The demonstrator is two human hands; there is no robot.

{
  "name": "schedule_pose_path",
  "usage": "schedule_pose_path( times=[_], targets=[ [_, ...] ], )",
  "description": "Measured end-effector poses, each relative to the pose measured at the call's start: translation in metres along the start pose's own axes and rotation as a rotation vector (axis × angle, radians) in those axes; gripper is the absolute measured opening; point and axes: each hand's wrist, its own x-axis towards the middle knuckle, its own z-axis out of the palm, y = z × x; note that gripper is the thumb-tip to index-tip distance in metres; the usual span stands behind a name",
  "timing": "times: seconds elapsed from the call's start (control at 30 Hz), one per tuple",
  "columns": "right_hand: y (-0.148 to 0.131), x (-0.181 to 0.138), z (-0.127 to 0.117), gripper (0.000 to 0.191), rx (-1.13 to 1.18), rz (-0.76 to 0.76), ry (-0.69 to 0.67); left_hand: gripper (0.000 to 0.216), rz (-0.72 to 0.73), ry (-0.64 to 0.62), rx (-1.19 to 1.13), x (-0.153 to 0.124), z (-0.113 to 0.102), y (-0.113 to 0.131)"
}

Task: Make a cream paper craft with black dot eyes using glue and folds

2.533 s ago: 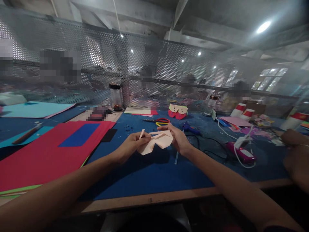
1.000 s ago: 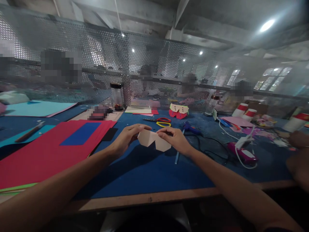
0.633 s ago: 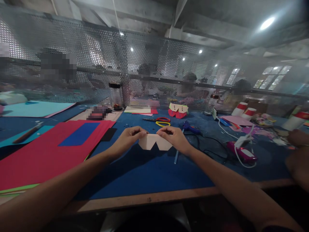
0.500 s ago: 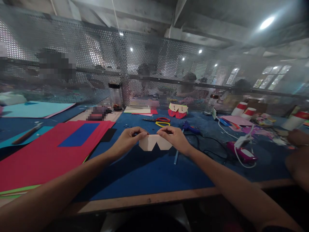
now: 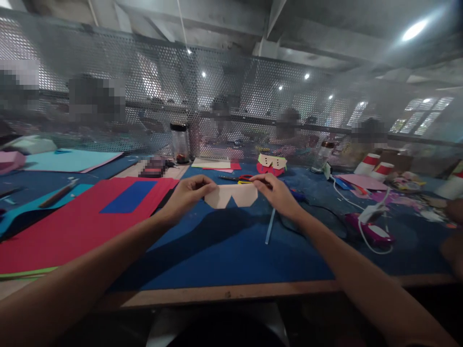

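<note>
A cream paper cutout (image 5: 231, 195) with a V-shaped notch in its lower edge is held above the blue table. My left hand (image 5: 193, 193) pinches its left end between thumb and fingers. At the opposite end, my right hand (image 5: 273, 191) grips the upper right corner. Behind the cutout, scissors (image 5: 245, 178) with red and yellow handles are partly covered. A glue stick (image 5: 269, 226) extends toward me below my right hand, from a blue glue gun (image 5: 298, 194) mostly hidden by that hand.
Red paper sheets (image 5: 83, 226) with a blue strip (image 5: 129, 196) lie left. A paper piece with black dots (image 5: 272, 163) stands at the back. A magenta glue gun (image 5: 369, 231) with a white cable lies right, near another person's hand (image 5: 454, 212). Glass jars (image 5: 180, 144) stand by the mesh screen.
Both hands have lifted the cutout slightly and spread apart, so more of its upper edge shows. The camera view has turned a little to the left.
</note>
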Motion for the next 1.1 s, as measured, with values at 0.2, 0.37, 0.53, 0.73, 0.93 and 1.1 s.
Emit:
schedule_pose_path(
  times=[0.2,0.37,0.53,0.73,0.93,1.1],
  targets=[
    [0.044,0.003,-0.049,0.033,-0.409,0.191,0.031,0.031,-0.042,0.166,-0.016,0.005,-0.044,-0.006],
    [0.081,-0.02,-0.059,0.034,-0.71,0.404,-0.197,0.032,-0.095,0.194,-0.022,0.003,-0.054,-0.02],
    [0.096,-0.028,-0.053,0.031,-0.843,0.46,-0.347,0.029,-0.123,0.16,-0.026,0.002,-0.049,-0.016],
    [0.099,-0.025,-0.045,0.032,-0.877,0.449,-0.383,0.03,-0.134,0.128,-0.025,0.001,-0.05,-0.019],
    [0.111,-0.025,-0.033,0.041,-0.803,0.407,-0.308,0.029,-0.144,0.115,-0.028,0.0,-0.049,-0.016],
    [0.112,-0.023,-0.035,0.052,-0.663,0.43,-0.143,0.026,-0.142,0.108,-0.011,-0.002,-0.048,-0.013]
  ],
)
